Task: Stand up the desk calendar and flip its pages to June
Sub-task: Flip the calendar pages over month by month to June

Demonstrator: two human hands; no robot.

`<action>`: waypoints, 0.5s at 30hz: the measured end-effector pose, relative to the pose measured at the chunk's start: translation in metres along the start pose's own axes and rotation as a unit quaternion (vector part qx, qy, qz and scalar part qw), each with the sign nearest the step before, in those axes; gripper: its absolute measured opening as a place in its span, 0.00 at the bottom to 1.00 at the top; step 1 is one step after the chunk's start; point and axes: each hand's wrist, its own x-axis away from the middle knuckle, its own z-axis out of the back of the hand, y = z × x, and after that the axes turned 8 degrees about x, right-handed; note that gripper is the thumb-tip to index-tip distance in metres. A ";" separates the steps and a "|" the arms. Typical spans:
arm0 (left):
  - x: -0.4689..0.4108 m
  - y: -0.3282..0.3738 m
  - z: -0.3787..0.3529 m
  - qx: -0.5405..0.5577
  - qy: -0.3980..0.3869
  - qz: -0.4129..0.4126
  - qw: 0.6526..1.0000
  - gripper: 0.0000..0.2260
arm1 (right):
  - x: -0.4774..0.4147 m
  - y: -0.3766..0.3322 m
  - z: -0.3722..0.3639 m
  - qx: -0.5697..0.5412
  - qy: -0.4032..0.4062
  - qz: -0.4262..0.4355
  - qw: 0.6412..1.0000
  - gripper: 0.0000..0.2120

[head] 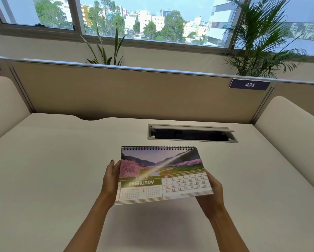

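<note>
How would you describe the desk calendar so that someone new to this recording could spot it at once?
Start at the long window, drop past the beige partition to the white desk, then come forward of the open cable slot. There the left hand and right hand hold the calendar above the desk by its side edges. It alone is spiral-bound, showing pink blossom trees and FEBRUARY.
</note>
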 end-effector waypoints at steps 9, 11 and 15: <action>-0.010 -0.005 0.009 -0.050 0.005 -0.026 0.998 0.24 | -0.027 -0.039 -0.031 0.067 -0.030 0.209 0.975 0.11; -0.009 -0.003 0.006 -0.045 0.007 -0.014 0.999 0.25 | -0.031 -0.043 -0.035 0.143 -0.006 0.224 0.964 0.12; -0.007 -0.001 0.002 -0.052 0.005 -0.014 0.999 0.25 | -0.042 -0.040 -0.041 0.264 0.024 0.253 0.931 0.11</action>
